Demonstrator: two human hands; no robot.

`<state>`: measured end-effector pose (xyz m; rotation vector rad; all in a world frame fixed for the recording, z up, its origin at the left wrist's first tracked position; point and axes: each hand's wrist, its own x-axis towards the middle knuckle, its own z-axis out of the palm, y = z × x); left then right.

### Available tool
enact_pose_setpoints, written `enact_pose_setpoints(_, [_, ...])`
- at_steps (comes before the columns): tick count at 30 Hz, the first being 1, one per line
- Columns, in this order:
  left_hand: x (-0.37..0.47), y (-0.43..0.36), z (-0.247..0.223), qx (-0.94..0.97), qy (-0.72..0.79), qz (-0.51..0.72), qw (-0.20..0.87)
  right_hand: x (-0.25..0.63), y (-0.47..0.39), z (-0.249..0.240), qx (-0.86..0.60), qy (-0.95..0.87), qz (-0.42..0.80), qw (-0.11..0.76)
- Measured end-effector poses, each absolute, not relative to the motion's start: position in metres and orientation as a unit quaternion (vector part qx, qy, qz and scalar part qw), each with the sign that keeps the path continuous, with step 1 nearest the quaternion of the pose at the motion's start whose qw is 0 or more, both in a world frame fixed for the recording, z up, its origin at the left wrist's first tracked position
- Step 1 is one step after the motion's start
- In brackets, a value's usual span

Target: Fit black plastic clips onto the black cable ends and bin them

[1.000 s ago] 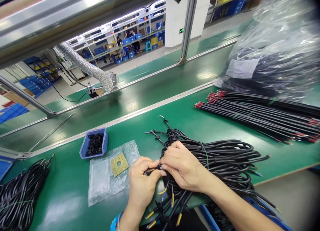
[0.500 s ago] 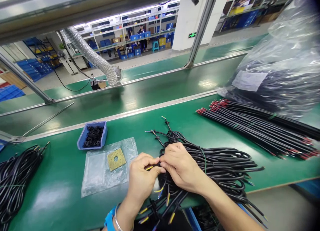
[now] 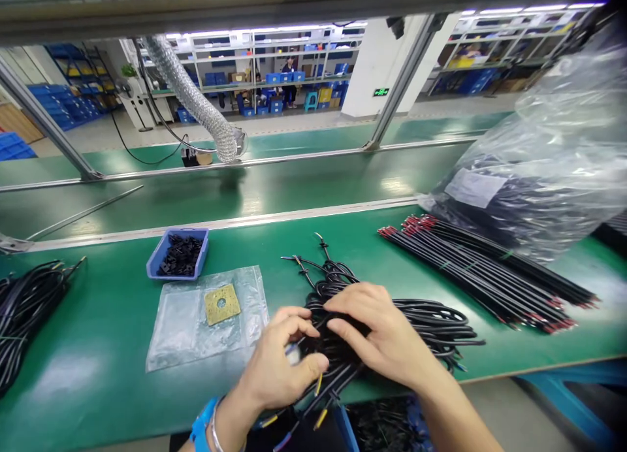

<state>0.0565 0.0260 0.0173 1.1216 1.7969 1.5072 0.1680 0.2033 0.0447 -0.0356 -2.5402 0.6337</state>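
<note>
A bundle of black cables (image 3: 435, 315) lies in front of me, with coloured wire ends hanging over the table's front edge. My left hand (image 3: 279, 364) is at the bundle's left side, its thumb and fingers apart, close to a yellow wire end. Over the middle of the bundle my right hand (image 3: 385, 331) rests with its thumb spread from its fingers. Small black clips sit on some cable ends, such as the clip (image 3: 301, 270) at the upper left. What lies under my right palm is hidden.
A blue bin (image 3: 203, 259) holds small black parts. Beside it, a plastic bag (image 3: 171, 331) carries a yellow sponge (image 3: 215, 311). Red-tipped cables (image 3: 470, 269) and a large bagged bundle (image 3: 553, 158) lie right; more black cables (image 3: 29, 315) lie left. A box (image 3: 392, 426) stands below the table edge.
Both hands have opened from a pinch close together at the cables and moved slightly apart. The camera view has tilted and shifted a little.
</note>
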Motion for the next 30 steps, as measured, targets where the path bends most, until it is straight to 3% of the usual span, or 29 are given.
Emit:
enact_pose_setpoints(11, [0.058, 0.01, 0.033, 0.529, 0.59, 0.495, 0.356, 0.163, 0.207, 0.05, -0.077, -0.968, 0.155, 0.184])
enact_pose_setpoints(18, [0.06, 0.008, 0.027, 0.54, 0.599, 0.473, 0.354, 0.104, 0.202, 0.056, -0.095, -0.995, -0.015, 0.031])
enact_pose_setpoints(25, [0.059, 0.008, 0.026, 0.559, 0.58, 0.48, 0.347, 0.07, 0.205, 0.041, -0.119, -0.993, 0.007, 0.009])
enact_pose_setpoints(30, [0.06, 0.008, 0.026, 0.558, 0.589, 0.474, 0.341, 0.076, 0.23, 0.058, -0.132, -0.986, 0.102, -0.003])
